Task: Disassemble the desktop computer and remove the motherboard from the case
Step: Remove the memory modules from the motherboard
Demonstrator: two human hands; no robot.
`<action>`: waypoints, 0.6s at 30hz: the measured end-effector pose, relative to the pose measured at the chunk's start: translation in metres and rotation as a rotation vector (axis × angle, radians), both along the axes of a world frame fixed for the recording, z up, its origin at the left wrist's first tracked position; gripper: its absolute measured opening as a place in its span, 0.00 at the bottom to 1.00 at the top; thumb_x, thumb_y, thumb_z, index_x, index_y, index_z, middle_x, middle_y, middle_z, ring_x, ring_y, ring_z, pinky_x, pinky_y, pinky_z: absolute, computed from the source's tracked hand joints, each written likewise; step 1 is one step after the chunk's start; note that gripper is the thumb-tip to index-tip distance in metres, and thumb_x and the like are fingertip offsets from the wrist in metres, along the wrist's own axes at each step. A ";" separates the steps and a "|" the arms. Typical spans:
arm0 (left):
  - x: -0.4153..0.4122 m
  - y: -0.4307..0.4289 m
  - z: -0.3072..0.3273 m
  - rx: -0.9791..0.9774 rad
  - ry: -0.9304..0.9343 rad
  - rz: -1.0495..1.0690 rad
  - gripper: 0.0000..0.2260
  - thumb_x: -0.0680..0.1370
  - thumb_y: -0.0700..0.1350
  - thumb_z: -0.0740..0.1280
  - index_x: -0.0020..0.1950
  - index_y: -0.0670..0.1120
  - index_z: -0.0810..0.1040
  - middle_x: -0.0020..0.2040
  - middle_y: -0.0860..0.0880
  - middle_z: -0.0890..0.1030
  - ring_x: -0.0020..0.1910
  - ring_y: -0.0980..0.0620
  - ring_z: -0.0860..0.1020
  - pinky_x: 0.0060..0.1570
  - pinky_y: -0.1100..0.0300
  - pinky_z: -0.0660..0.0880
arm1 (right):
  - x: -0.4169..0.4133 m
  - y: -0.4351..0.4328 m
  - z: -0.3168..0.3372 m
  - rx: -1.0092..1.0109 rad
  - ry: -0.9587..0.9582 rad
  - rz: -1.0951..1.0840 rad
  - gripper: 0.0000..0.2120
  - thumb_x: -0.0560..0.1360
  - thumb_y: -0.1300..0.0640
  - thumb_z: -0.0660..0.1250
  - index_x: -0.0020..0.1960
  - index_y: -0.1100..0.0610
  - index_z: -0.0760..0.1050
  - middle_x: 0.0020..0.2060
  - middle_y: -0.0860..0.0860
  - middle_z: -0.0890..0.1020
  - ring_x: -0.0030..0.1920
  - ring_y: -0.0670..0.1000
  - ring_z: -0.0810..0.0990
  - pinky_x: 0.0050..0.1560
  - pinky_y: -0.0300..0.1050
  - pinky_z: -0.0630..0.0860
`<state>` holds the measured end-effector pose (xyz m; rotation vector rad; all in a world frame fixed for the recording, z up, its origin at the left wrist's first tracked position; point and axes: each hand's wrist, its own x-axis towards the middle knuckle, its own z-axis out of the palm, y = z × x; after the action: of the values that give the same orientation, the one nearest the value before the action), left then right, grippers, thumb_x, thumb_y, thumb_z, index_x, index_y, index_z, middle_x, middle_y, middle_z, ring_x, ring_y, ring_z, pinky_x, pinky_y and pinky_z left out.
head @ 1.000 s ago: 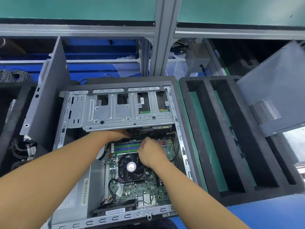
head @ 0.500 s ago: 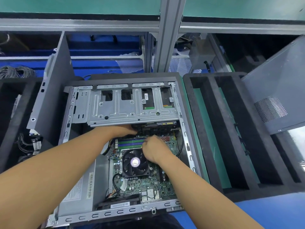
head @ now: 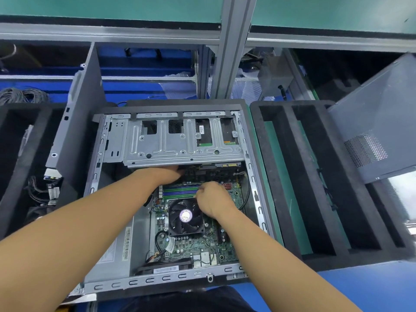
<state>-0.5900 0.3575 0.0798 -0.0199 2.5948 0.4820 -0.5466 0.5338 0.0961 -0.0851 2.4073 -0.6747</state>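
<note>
– Two bare forearms reach in over the near rim of the open grey sheet-metal computer case (head: 171, 281). How does the board look?

– It's a green printed motherboard (head: 191, 246), lying flat on the case floor, right of the grey boxy power supply (head: 112, 251). Small cables are plugged in along its near edge. A square black cooler fan (head: 185, 216) with a round pale label sits mid-board.

– And the hands?

– The right hand (head: 213, 199) is just beyond the fan, knuckles up, fingers curled down at the right end of the green and purple memory slots (head: 180, 191). Its tips are hidden, so I cannot tell whether it pinches anything. The left hand (head: 167, 173) lies farther in, at the board's far edge. Its fingers are tucked under the silver stamped-metal drive cage (head: 180, 145), and I cannot tell how they lie.

– Anything changed from half a second back?

– Barely. Both hands stay at the same spots over the board, which is still in the case. Only the view has shifted a little.

– Beyond that?

– A slotted black foam tray (head: 281, 176) lies just right of the case, and a flat grey side panel (head: 85, 109) leans at the left.
</note>
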 end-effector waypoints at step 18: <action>-0.017 0.037 -0.023 -0.120 -0.189 -0.060 0.24 0.82 0.61 0.56 0.71 0.47 0.70 0.71 0.42 0.71 0.69 0.43 0.71 0.71 0.49 0.64 | 0.003 0.002 0.005 -0.040 -0.009 -0.108 0.12 0.80 0.56 0.58 0.56 0.60 0.76 0.51 0.57 0.81 0.45 0.56 0.78 0.37 0.43 0.68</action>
<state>-0.6072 0.3949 0.0567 -0.0268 2.4279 0.2872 -0.5440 0.5360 0.1006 0.0318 2.4036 -0.7714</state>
